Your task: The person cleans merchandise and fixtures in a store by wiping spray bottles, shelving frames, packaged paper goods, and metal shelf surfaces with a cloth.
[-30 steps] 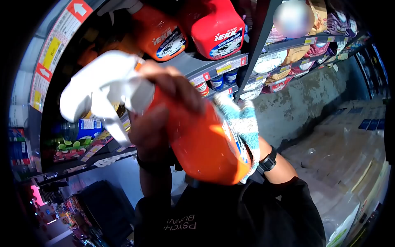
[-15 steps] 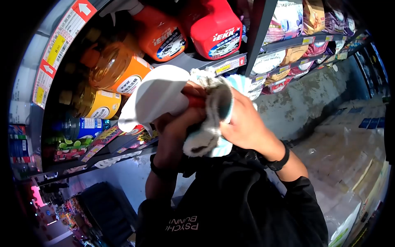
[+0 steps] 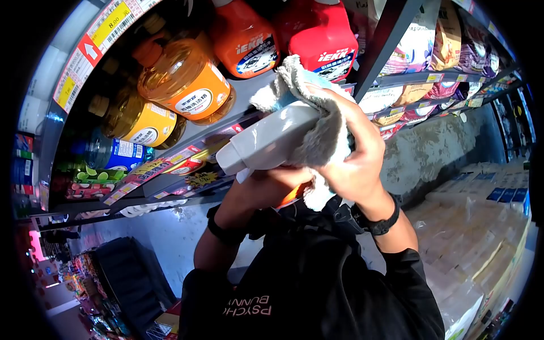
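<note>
A spray bottle with a pale grey trigger head (image 3: 275, 136) is held in front of my chest, its nozzle pointing left. A bit of its orange body (image 3: 294, 195) shows below. My left hand (image 3: 269, 187) is closed around the bottle under the head. My right hand (image 3: 360, 156) is closed on a grey-white towel (image 3: 326, 133) with light blue parts, which lies against the back and top of the head. The bottle's lower part is mostly hidden by my hands and the towel.
On the shelf ahead stand an orange spray bottle (image 3: 246, 42), a red spray bottle (image 3: 323, 42) and large amber detergent bottles (image 3: 187, 79). Bagged goods (image 3: 408, 42) fill shelves at the right. Plastic-wrapped packs (image 3: 470, 226) are stacked at lower right.
The bottle's head has turned, its narrow nozzle end now showing at left. The towel has moved up over the back of the head. My view has shifted, so the shelf bottles appear farther right.
</note>
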`<state>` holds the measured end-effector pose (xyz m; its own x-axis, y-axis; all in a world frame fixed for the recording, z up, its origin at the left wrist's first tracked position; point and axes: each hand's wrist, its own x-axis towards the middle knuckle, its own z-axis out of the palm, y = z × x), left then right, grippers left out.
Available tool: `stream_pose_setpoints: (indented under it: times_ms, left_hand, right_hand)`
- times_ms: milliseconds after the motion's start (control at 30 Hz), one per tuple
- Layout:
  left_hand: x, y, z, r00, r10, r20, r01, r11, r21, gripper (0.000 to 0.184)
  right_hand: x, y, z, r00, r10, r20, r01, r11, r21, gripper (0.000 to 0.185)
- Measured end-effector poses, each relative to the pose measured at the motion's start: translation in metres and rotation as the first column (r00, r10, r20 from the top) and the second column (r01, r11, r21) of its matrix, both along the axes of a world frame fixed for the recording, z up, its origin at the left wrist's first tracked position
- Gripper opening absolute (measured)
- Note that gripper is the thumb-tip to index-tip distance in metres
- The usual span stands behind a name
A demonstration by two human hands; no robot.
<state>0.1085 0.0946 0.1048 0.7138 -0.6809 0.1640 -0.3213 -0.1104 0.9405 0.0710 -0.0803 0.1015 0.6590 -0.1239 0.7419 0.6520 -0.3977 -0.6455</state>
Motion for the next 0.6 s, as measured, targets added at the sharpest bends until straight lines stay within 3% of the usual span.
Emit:
stream_pose_setpoints:
  times_ms: [67,100,167,200,233,367,400,500,567,600]
  left_hand:
    - [0.006,0.003,0.003,0.994,0.084,-0.063,-0.071,0.98,0.184,0.051]
    - [0.013,0.007,0.002,0.987,0.117,-0.113,-0.119,0.993,-0.012,0.048]
    - [0.018,0.004,0.009,0.992,0.119,-0.041,-0.126,0.917,-0.377,0.041]
    - [0.019,0.002,0.026,0.973,0.207,-0.106,-0.231,0.908,-0.35,0.039]
    - [0.031,-0.004,0.035,0.994,0.111,-0.006,-0.101,0.884,-0.456,0.035]
    - [0.079,-0.006,0.057,0.967,-0.085,0.242,0.193,0.861,-0.47,0.028]
    - [0.078,-0.015,0.067,0.972,-0.005,0.236,0.101,0.913,-0.396,0.032]
    - [0.092,-0.028,0.074,0.977,0.038,0.208,0.033,0.944,-0.328,0.027]
    - [0.113,-0.034,0.068,0.981,-0.038,0.189,0.1,0.938,-0.332,0.026]
    - [0.12,-0.037,0.065,0.987,-0.001,0.159,0.054,0.941,-0.334,0.026]
  right_hand:
    - [-0.003,0.0,-0.005,0.997,-0.001,-0.08,0.015,0.984,0.178,0.047]
    - [-0.006,-0.002,-0.01,0.99,-0.011,-0.142,0.05,0.959,0.279,0.044]
    - [-0.012,-0.012,-0.014,0.959,-0.101,-0.263,0.23,0.82,0.524,0.038]
    - [-0.017,-0.021,-0.019,0.956,-0.131,-0.264,0.263,0.781,0.566,0.035]
    - [-0.023,-0.031,-0.027,0.955,-0.162,-0.248,0.278,0.777,0.565,0.034]
    - [-0.047,-0.051,-0.033,0.938,-0.196,-0.286,0.332,0.748,0.575,0.034]
    - [-0.051,-0.053,-0.037,0.937,-0.201,-0.285,0.333,0.757,0.562,0.034]
    - [-0.057,-0.055,-0.04,0.933,-0.203,-0.297,0.34,0.765,0.547,0.035]
    - [-0.062,-0.055,-0.046,0.924,-0.196,-0.329,0.351,0.773,0.528,0.036]
    - [-0.063,-0.054,-0.045,0.94,-0.15,-0.307,0.309,0.757,0.576,0.036]
